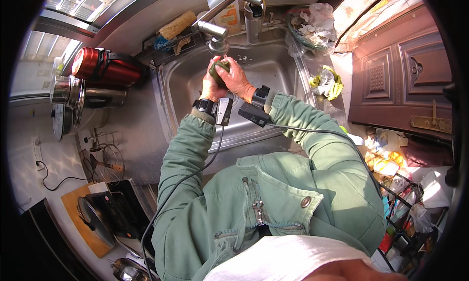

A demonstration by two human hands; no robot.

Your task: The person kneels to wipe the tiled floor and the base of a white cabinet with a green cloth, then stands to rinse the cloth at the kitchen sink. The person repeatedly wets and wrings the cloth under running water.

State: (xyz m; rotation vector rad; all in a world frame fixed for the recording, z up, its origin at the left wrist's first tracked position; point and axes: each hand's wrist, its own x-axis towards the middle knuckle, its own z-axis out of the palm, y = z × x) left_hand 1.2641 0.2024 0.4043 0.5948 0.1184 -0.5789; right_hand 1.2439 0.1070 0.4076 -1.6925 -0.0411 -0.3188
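Both my hands are under the spout of a metal faucet (218,44), above a stainless steel sink (271,76). Between them is a dark green piece of produce (218,71); its exact kind is partly hidden by my fingers. My left hand (209,84) supports it from the left and below. From the right, my right hand (237,79) presses its thumb and fingers over it. Wet glints show at the fingertips and small light specks lie on the sink's back wall. Each wrist wears a black strap with a cabled device (253,114).
Behind the sink stand a dark metal tumbler (253,23), a plastic jug (229,15) and a rack holding a loofah (178,25). Plastic bags (317,28) and a yellow-grey cloth (327,82) lie right. A red thermos (106,66) and steel pots (84,94) stand left.
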